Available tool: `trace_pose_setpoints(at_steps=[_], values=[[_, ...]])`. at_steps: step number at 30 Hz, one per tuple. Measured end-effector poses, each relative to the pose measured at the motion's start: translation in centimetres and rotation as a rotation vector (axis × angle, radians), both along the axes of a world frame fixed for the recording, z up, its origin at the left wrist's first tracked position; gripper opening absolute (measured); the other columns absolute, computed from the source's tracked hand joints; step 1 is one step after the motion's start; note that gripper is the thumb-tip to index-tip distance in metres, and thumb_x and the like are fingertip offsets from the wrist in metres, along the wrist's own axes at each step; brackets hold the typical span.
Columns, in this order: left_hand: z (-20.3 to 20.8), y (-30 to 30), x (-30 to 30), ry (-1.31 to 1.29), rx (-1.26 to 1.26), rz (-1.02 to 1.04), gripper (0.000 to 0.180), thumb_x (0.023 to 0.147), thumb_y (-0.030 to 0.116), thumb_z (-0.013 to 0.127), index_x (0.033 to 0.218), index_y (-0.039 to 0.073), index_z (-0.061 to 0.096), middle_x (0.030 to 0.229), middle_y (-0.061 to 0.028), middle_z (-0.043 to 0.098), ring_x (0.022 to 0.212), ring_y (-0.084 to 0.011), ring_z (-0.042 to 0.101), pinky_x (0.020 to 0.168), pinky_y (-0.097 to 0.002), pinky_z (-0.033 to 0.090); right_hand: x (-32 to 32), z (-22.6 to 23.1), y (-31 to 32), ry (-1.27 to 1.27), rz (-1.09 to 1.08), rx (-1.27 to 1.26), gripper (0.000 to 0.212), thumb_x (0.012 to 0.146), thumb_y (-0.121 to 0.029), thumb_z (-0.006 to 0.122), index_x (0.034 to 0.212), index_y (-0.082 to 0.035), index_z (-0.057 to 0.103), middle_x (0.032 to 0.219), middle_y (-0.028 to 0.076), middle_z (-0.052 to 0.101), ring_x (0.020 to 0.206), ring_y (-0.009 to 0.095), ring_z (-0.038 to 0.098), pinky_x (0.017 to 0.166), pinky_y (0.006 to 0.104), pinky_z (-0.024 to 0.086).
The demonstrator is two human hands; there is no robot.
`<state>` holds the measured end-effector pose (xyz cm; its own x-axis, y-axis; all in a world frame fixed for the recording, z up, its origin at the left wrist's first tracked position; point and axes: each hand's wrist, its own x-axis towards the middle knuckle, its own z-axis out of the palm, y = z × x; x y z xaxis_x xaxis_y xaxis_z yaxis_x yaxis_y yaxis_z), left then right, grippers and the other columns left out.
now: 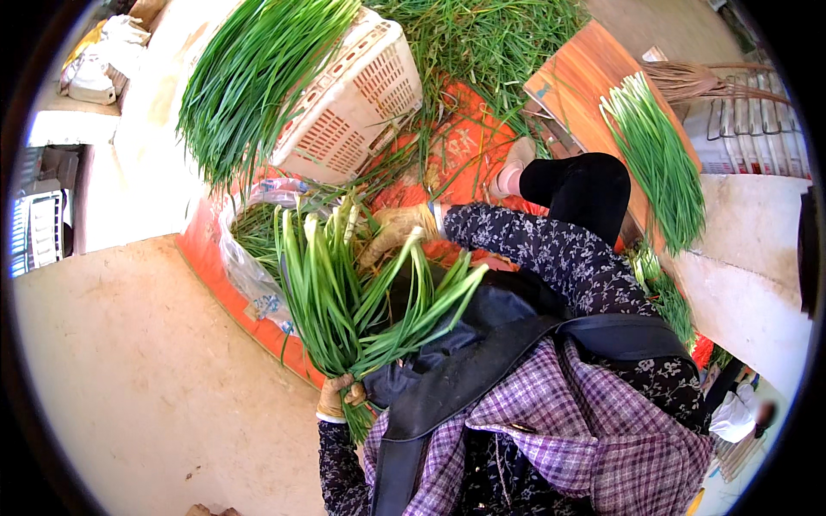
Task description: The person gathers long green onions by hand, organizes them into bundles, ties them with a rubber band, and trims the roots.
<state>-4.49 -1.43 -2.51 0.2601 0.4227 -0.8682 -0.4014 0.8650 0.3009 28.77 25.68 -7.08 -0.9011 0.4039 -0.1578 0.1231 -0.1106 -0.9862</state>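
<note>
My left hand (341, 396), in a tan glove, is closed around the leafy part of a bunch of garlic chives (331, 314). The bunch fans out above the fist, its pale stem ends pointing up and to the right. Beside those ends is my right hand (403, 227), also gloved, with fingers partly spread; some stems hide its fingertips. Under the bunch, a black apron (465, 314) covers my lap. A clear plastic bag (249, 273) with loose green leaves lies just left of the chives.
A white plastic crate (353, 103) carries a large pile of chives (258, 77). Loose leaves (490, 43) heap beyond the orange-red sheet (460, 155). On a wooden board (572, 73) at right rests another chive bundle (658, 163), near a straw broom (688, 82).
</note>
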Motion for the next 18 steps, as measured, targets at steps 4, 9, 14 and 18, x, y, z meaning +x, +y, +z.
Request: trace_pose_setpoints(at_steps=[4,9,14,18], values=[[0.2,0.5,0.6,0.039,-0.019,0.056,0.022,0.078,0.023,0.061,0.074,0.002,0.057,0.054,-0.0073,0.053,0.037,-0.0119,0.034,0.037,-0.027,0.028,1.9,-1.4,-1.6,0.387,-0.467,-0.332,0.026,0.094,-0.024,0.054,0.102,-0.001,0.064,0.083,0.004,0.064,0.092,0.02,0.065,0.089,0.0337,0.049],[0.5,1.3,0.9,0.066,0.009,-0.002,0.02,0.079,0.02,0.06,0.072,0.001,0.056,0.052,-0.0068,0.052,0.036,-0.012,0.034,0.037,-0.0261,0.028,8.7,-2.2,1.6,0.747,-0.577,-0.864,0.023,0.097,-0.021,0.051,0.097,-0.001,0.06,0.071,-0.005,0.048,0.057,0.008,0.047,0.055,0.0271,0.044],[0.1,0.8,0.3,0.067,0.028,-0.034,0.023,0.081,0.021,0.061,0.07,0.001,0.056,0.05,-0.0062,0.05,0.036,-0.0122,0.034,0.038,-0.0267,0.026,13.7,-0.3,5.1,0.173,-0.896,-0.425,0.031,0.098,-0.024,0.05,0.114,-0.001,0.062,0.094,0.004,0.068,0.071,0.008,0.059,0.058,0.0245,0.047],[-0.1,0.8,-0.2,-0.006,0.035,-0.044,0.025,0.082,0.022,0.062,0.069,0.001,0.057,0.05,-0.0067,0.051,0.036,-0.0127,0.035,0.038,-0.0275,0.025,3.7,-4.2,3.5,0.192,-0.344,-0.05,0.031,0.095,-0.025,0.054,0.114,-0.003,0.065,0.106,0.008,0.069,0.086,0.017,0.066,0.079,0.0308,0.05]])
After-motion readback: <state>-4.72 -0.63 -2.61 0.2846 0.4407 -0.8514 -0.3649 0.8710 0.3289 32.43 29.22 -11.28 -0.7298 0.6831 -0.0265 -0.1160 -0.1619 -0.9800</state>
